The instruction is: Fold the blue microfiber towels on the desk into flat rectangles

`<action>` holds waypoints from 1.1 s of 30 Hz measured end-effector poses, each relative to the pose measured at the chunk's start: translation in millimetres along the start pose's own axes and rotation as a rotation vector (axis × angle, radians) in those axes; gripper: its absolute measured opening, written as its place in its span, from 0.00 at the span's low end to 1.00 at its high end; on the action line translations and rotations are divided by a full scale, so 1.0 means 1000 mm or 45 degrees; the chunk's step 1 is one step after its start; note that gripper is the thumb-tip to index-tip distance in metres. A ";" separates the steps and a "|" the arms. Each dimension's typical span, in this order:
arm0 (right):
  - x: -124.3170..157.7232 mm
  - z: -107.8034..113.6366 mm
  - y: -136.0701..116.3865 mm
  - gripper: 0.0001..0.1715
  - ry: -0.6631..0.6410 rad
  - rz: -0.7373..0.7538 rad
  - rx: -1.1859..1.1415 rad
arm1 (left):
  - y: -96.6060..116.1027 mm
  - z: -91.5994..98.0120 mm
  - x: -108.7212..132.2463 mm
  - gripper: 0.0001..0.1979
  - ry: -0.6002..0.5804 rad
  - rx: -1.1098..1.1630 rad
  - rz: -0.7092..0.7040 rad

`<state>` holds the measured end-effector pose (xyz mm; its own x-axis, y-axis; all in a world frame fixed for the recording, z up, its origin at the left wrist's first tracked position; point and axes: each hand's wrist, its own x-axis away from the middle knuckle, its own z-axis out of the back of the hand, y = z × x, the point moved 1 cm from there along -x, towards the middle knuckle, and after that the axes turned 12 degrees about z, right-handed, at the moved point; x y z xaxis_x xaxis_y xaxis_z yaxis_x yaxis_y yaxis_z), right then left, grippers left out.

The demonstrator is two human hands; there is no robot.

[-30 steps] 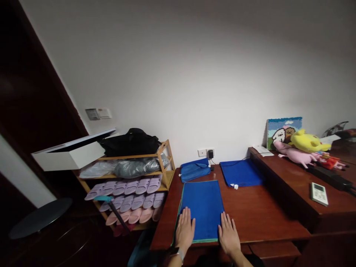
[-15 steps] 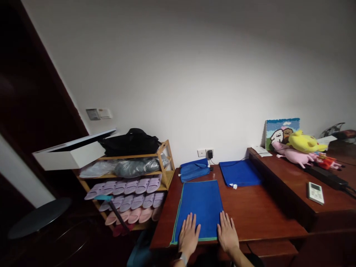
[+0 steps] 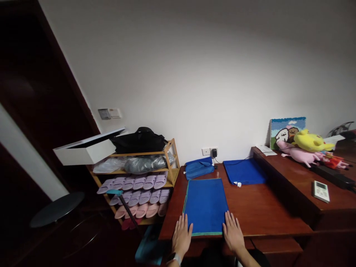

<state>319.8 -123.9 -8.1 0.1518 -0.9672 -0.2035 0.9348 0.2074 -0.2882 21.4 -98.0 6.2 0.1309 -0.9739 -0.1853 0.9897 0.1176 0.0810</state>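
A blue cloth with a green edge [image 3: 206, 204] lies flat on the dark wooden table [image 3: 258, 211] in front of me. My left hand [image 3: 181, 236] rests open and flat at the cloth's near left corner. My right hand [image 3: 233, 233] lies open and flat at its near right corner, fingers spread. Behind this cloth sit a folded blue cloth [image 3: 198, 168] near the wall and another flat blue cloth [image 3: 244, 171] to its right.
A wooden rack [image 3: 144, 178] of pink and lilac slippers stands left of the table, with a black bag [image 3: 140, 140] and a white box [image 3: 87, 148] on top. A raised shelf at right holds plush toys [image 3: 307, 146], a picture and a remote [image 3: 320, 190].
The view has shifted left slightly. My hands have slid outward from on top of the cloth to its two near corners.
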 end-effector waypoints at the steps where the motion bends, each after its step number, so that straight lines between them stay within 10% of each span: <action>1: 0.003 -0.004 0.002 0.38 0.026 0.023 -0.003 | 0.000 -0.001 0.000 0.36 0.002 0.003 0.000; 33: 0.008 -0.031 0.013 0.35 0.374 0.175 0.019 | -0.015 -0.012 -0.002 0.34 -0.011 0.077 0.001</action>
<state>323.3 -124.6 -42.8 0.1802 -0.8460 -0.5018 0.9169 0.3291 -0.2258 7.3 -95.2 -6.8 0.1305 -0.9756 -0.1764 0.9844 0.1063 0.1404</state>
